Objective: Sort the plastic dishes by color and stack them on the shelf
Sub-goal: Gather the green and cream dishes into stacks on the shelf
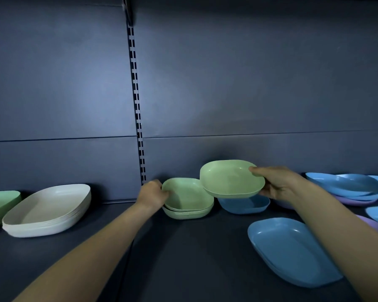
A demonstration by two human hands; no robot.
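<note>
Green dish [231,178] held aloft in right hand [277,185]; left hand [154,192] grips green stack [187,200] on shelf [183,247].

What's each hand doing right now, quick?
Left hand: grips the rim of the green stack.
Right hand: holds a single green dish, raised.

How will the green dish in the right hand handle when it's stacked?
Probably light: the right hand holds the green dish aloft by one edge. Likely stiff, since it shows no sag. It should nest, not tip, in the green stack that the left hand grips.
</note>
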